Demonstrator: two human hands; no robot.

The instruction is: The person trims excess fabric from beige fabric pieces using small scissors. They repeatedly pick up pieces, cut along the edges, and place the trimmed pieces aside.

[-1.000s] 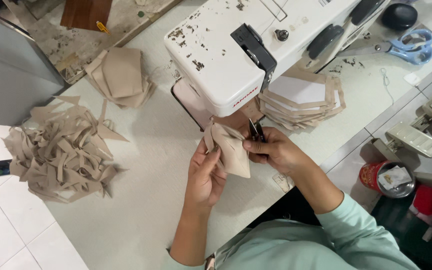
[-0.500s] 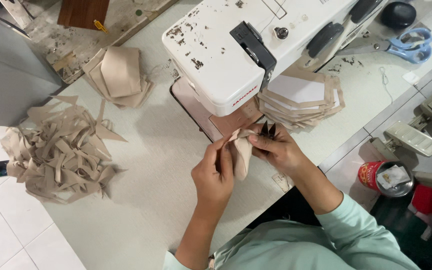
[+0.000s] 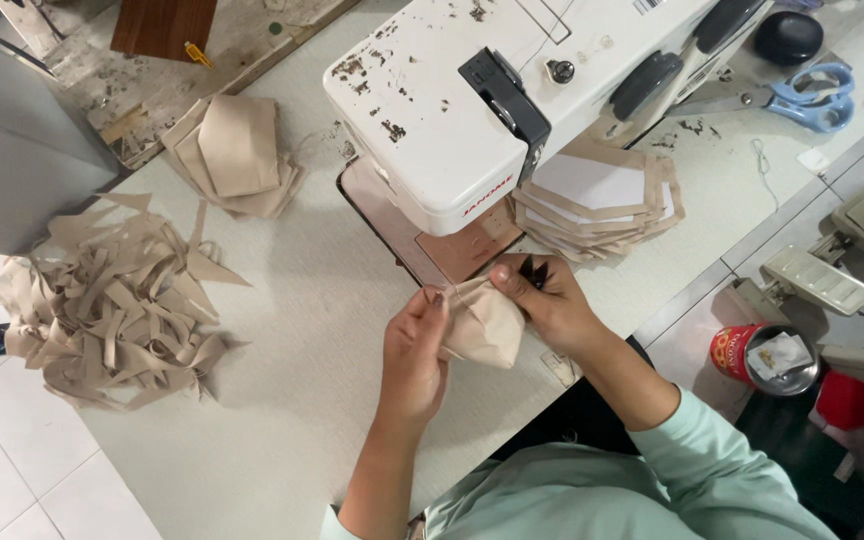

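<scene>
While both hands meet just in front of the sewing machine, the parts of the scene stand as follows.

Left hand: left hand (image 3: 414, 352) comes up from the near edge of the table (image 3: 282, 420); its fingers are pressed together on the left upper corner of the fabric piece (image 3: 484, 325), apparently to keep that corner taut.

Right hand: right hand (image 3: 550, 305) closes over the right upper edge of the same piece; its fingers are clamped on the cloth and on a small dark tool (image 3: 535, 271), whose kind is too small to tell. Holding from both sides seems to steady the top edge for close work.

Fabric piece: beige, soft, folded into a rounded pouch-like shape with a creased top; it is lifted slightly off the table between the two hands, just below the machine's base plate.

Sewing machine: white sewing machine (image 3: 512, 90), paint chipped, standing at the far middle of the table, its head over a brownish plate.

Stack by the machine: stack of cut pieces (image 3: 602, 200), white panels edged in beige, lies to the right of the machine head, within easy reach of the right hand.

Second stack: folded beige pieces (image 3: 237, 155) lie toward the far left part of the table.

Scrap heap: heap of beige strips (image 3: 117, 300) sits at the left edge of the table, well apart from the hands.

Scissors: blue-handled scissors (image 3: 802, 98) rest at the far right, beyond the machine.

Tin: red tin (image 3: 757, 355) stands off the table, low on the right.
</scene>
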